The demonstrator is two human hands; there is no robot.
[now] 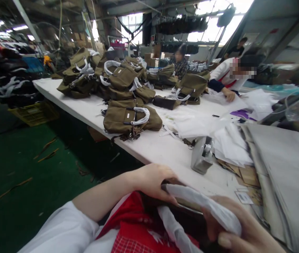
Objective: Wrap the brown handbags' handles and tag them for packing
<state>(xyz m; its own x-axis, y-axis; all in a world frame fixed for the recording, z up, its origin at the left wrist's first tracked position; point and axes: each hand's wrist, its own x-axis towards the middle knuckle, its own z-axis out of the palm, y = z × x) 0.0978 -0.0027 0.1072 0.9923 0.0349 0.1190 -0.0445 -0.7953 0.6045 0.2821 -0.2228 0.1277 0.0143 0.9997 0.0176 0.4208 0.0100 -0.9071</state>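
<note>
Close to my body, above the table's near edge, is a handbag (189, 219) with its zippered mouth uppermost. Its two handles are wrapped in white material, and the nearer wrapped handle (174, 228) runs down across the red apron. My left hand (157, 181) is closed on the bag's far left rim, its fingertips partly hidden. On the right side, my right hand (237, 219) grips the bag at the far wrapped handle (202, 200), with the thumb in front and fingers at the opening. The bag's lower part is out of view.
Olive handbags (120, 77) lie heaped on the white table (149, 149), one (131, 117) nearer with a chain. A grey box-shaped object (202, 154), white sheets (228, 144) and cardboard pieces (249, 175) lie to the right. A co-worker (228, 75) handles sheets across the table. A yellow crate (33, 114) stands left.
</note>
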